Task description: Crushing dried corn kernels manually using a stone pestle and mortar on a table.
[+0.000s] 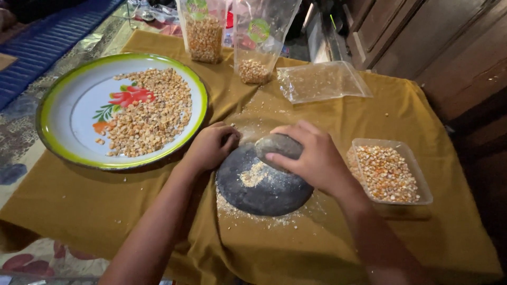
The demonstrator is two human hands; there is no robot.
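Observation:
My right hand (316, 155) grips a smooth grey pestle stone (277, 144) and presses it onto a round dark grinding stone (262, 188). A small heap of crushed yellow corn (252, 175) lies on that stone beside the pestle. My left hand (211, 146) is curled against the stone's upper left rim, fingers closed. Crumbs of ground corn (253, 216) ring the stone's near edge on a mustard-yellow cloth (95, 206).
A large enamel plate (68, 113) with a green rim and flower print holds split corn at the left. A clear plastic tub (388, 173) of kernels sits at the right. Two standing plastic bags (203, 29) (259, 39) of corn and a flat bag (323, 81) lie behind. Wooden furniture (422, 37) is at the right.

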